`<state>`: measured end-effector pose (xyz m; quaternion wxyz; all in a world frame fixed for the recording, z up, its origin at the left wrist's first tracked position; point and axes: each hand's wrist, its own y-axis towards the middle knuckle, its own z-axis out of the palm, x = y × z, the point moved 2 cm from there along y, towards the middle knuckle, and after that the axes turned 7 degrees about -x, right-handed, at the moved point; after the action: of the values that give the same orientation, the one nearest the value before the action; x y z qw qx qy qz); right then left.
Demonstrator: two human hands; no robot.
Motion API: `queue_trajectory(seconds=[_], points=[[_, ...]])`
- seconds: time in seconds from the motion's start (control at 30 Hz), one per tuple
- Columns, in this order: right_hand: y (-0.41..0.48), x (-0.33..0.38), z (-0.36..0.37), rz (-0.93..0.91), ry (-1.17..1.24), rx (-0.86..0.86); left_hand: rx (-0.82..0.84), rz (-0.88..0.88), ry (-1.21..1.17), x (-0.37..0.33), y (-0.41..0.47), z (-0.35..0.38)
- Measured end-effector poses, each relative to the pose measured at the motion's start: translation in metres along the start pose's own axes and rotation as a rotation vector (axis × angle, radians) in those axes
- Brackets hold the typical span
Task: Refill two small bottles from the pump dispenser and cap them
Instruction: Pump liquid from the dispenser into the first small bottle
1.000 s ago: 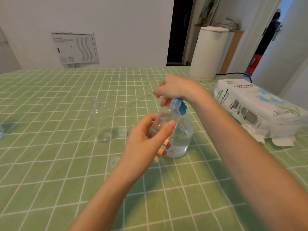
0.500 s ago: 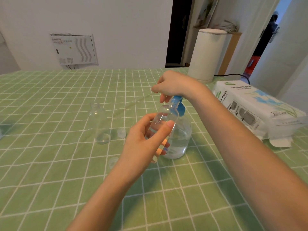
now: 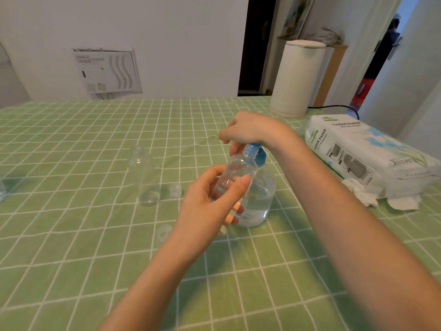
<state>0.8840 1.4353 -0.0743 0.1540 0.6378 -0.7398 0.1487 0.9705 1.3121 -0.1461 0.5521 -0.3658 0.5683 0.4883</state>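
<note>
My left hand (image 3: pixel 210 206) grips a small clear bottle (image 3: pixel 235 172), tilted with its mouth up against the blue pump head (image 3: pixel 256 152) of the dispenser. The clear dispenser (image 3: pixel 261 197) stands on the table, part full of clear liquid. My right hand (image 3: pixel 250 130) rests on top of the pump head, fingers curled down over it. A second small clear bottle (image 3: pixel 144 179) stands upright and uncapped to the left. Two clear caps lie on the cloth: one cap (image 3: pixel 175 189) beside that bottle, another cap (image 3: pixel 164 231) nearer me.
A green checked cloth (image 3: pixel 71 235) covers the table. At the right lie a tissue paper pack (image 3: pixel 362 154) and crumpled tissues (image 3: pixel 358 191). A white kettle (image 3: pixel 297 78) with a black cord stands at the back right. A clear object (image 3: pixel 2 187) shows at the left edge.
Both hands keep the same hold on the small bottle and the pump head. Only the camera view has shifted a little.
</note>
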Motion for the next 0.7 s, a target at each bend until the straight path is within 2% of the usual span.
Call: queue_trajectory(seconds=[0.3,0.7], points=[[0.001,0.005,-0.01,-0.03,-0.015,-0.068,0.008,0.015,0.017,-0.002,0.001,-0.002],[0.0,-0.001,-0.001,0.017,0.0,0.027,0.009,-0.001,0.002,0.0,0.001,0.0]])
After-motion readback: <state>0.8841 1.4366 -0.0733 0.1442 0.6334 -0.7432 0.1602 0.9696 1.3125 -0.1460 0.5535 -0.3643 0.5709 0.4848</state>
